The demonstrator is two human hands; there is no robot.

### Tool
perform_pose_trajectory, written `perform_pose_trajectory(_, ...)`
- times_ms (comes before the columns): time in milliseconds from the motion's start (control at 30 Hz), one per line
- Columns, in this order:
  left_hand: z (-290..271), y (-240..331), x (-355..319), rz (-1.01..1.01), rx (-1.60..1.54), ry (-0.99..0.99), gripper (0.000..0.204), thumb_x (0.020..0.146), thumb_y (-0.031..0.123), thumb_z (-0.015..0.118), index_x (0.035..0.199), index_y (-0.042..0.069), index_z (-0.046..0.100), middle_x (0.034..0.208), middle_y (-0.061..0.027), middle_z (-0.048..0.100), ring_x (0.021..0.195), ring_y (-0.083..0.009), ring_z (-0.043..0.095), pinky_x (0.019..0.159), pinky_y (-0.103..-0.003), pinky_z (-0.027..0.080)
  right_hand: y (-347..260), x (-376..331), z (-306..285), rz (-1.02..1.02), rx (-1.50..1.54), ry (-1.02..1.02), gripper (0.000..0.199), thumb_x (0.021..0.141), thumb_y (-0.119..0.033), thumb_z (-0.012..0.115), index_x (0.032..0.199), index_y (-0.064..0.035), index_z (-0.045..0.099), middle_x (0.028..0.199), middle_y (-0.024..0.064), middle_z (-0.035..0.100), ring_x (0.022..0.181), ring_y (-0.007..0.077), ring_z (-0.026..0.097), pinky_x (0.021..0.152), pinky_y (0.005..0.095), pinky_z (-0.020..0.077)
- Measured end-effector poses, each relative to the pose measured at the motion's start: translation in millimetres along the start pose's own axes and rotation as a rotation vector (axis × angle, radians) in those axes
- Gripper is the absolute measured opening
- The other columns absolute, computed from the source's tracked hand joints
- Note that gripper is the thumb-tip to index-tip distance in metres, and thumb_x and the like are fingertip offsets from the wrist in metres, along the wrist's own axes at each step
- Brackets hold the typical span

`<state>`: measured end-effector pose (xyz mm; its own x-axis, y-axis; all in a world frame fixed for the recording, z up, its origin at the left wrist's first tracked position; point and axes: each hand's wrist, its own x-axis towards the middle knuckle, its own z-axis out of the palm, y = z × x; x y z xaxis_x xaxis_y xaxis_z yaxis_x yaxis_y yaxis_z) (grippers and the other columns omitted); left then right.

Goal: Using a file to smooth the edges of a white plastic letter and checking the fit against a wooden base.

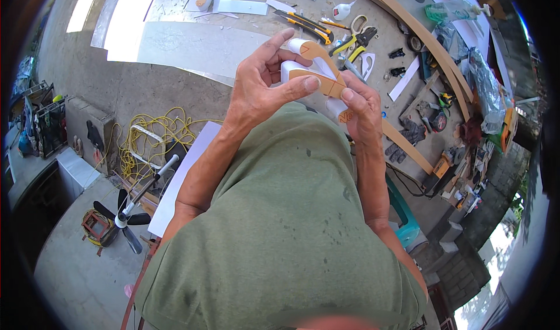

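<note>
Both hands hold a curved, letter-shaped piece (pixel 318 84) with a flat brown face and white side walls, raised in front of my lap. My left hand (pixel 259 82) grips its left part, the thumb on the brown face and the other fingers up around the white wall. My right hand (pixel 363 109) pinches its right end, the thumb on the brown face and fingers partly hidden behind. Pencil-like marks show on the brown face. Past the piece lie yellow-and-black utility knives (pixel 304 26) and yellow-handled snips (pixel 357 41).
A small white bottle (pixel 341 11), white sheet offcuts (pixel 244 7) and a large pale sheet (pixel 192 45) lie ahead. Long brown strips (pixel 408 149) and a dark glove (pixel 405 143) are at right. Tangled yellow cord (pixel 160 134) and a black-bladed fan (pixel 121 219) sit at left.
</note>
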<state>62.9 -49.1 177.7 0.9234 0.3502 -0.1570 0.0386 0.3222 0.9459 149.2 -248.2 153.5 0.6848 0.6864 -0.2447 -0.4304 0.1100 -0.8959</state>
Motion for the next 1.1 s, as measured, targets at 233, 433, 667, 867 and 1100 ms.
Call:
perform_pose_trajectory(233, 3.0, 12.1, -8.6, 0.015, -0.073, -0.039, 0.066, 0.078, 0.02, 0.086, 0.129, -0.009, 0.056, 0.107, -0.0164, 0.068, 0.098, -0.0188, 0.067, 0.088, -0.031, 0.055, -4.0, -3.2, 6.1, -0.168, -0.135, -0.029, 0.057, 0.085, -0.037, 0.07, 0.119, 0.0084, 0.064, 0.105, 0.0095, 0.059, 0.099, 0.0177, 0.058, 0.086, 0.0302, 0.0449)
perform_pose_trajectory(433, -1.8, 17.4, -15.5, 0.049, -0.007, -0.008, 0.061, 0.079, 0.018, 0.083, 0.127, -0.01, 0.058, 0.108, -0.017, 0.069, 0.097, -0.0186, 0.067, 0.084, -0.029, 0.055, -7.6, -3.7, 6.7, -0.312, -0.392, -0.027, 0.057, 0.081, -0.036, 0.072, 0.119, 0.0072, 0.065, 0.101, 0.0113, 0.062, 0.092, 0.0187, 0.057, 0.08, 0.0303, 0.0446)
perform_pose_trajectory(667, -4.7, 22.2, -15.1, -0.009, -0.08, 0.026, 0.05, 0.081, 0.009, 0.081, 0.123, -0.009, 0.061, 0.107, -0.0156, 0.069, 0.1, -0.0191, 0.066, 0.088, -0.031, 0.056, -14.0, -2.3, 10.7, -0.339, -0.498, -0.038, 0.055, 0.079, -0.031, 0.071, 0.12, 0.0058, 0.065, 0.103, 0.0129, 0.063, 0.09, 0.0201, 0.058, 0.078, 0.0306, 0.0459)
perform_pose_trajectory(867, -1.9, 15.7, -11.1, 0.009, -0.15, 0.049, 0.05, 0.082, 0.006, 0.08, 0.126, -0.01, 0.06, 0.105, -0.0158, 0.07, 0.096, -0.0166, 0.067, 0.085, -0.029, 0.056, -12.4, -0.3, 9.0, -0.307, -0.496, -0.051, 0.053, 0.081, -0.03, 0.07, 0.119, 0.0059, 0.065, 0.102, 0.0114, 0.062, 0.09, 0.0189, 0.058, 0.078, 0.0301, 0.0461)
perform_pose_trajectory(1100, -9.8, -2.3, 3.1, -0.029, -0.134, 0.104, 0.045, 0.089, 0.016, 0.074, 0.124, -0.009, 0.062, 0.099, -0.0189, 0.072, 0.089, -0.0184, 0.071, 0.082, -0.029, 0.057, -7.6, 4.9, 11.0, -0.041, -0.221, 0.002, 0.045, 0.088, -0.026, 0.066, 0.118, 0.0061, 0.066, 0.107, 0.0085, 0.062, 0.096, 0.0155, 0.059, 0.088, 0.0296, 0.0461)
